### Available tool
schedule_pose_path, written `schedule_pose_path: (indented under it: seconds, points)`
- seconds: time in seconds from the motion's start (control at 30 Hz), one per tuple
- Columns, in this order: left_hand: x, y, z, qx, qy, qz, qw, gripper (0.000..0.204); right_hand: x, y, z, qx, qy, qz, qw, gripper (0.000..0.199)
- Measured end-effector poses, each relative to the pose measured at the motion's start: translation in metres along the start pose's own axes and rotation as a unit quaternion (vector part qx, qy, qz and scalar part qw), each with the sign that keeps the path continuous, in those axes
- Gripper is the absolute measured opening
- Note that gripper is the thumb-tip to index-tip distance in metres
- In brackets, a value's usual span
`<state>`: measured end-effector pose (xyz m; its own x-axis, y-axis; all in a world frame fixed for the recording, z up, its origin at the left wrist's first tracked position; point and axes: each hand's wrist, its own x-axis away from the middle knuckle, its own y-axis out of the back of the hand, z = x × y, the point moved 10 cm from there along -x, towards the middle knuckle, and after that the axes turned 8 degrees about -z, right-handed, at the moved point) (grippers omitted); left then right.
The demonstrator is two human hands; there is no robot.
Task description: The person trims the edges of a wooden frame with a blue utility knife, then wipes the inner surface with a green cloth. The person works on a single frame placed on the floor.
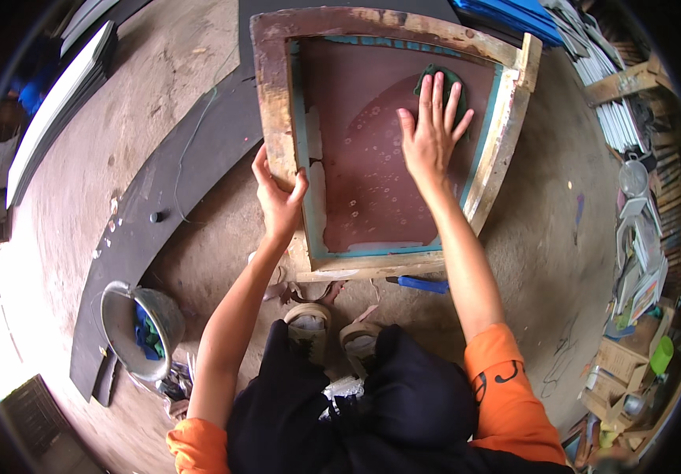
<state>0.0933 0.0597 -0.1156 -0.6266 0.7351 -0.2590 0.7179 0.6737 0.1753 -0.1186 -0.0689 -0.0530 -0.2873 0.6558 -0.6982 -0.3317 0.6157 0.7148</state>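
A wooden silk-screen frame (pixel 279 126) with brownish-purple mesh (pixel 356 174) and blue-green inner edges stands in front of me. My left hand (pixel 279 197) is wrapped round its left side bar, thumb on the face and fingers at the outer edge. On the upper right of the mesh, my right hand (pixel 433 130) lies flat with fingers spread. Beneath its fingers is a dark green cloth (pixel 452 78), pressed to the mesh and partly hidden by them. A darker, wet-looking patch with pale spots extends left and down from the cloth.
A metal bucket (pixel 168 316) holding blue-green rags stands at lower left. Below the frame lies a blue-handled tool (pixel 422 284). A dark sheet (pixel 150 186) curves across the floor at left. Stacked panels (pixel 60 110) lie beyond it. Cardboard boxes (pixel 621 367) and clutter line the right side.
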Motion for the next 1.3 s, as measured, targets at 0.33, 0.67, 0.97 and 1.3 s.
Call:
schedule_pose_path:
  seconds: [0.33, 0.67, 0.97, 1.3]
  points:
    - [0.002, -0.002, -0.007, 0.003, 0.019, 0.008, 1.000, 0.067, -0.020, 0.001, 0.029, -0.051, 0.007, -0.030, 0.998, 0.069]
    - [-0.005, -0.003, 0.010, -0.053, 0.130, 0.032, 0.990, 0.056, 0.000, -0.002, 0.052, -0.074, 0.022, 0.028, 0.997, 0.071]
    - [-0.045, -0.002, -0.019, -0.057, 0.067, -0.054, 0.995, 0.038, 0.009, 0.012, -0.001, -0.050, 0.077, 0.058, 0.994, 0.080]
    - [-0.049, 0.041, -0.050, -0.023, 0.020, -0.103, 0.994, 0.031, -0.030, 0.063, -0.021, 0.013, 0.044, -0.080, 0.996, 0.069]
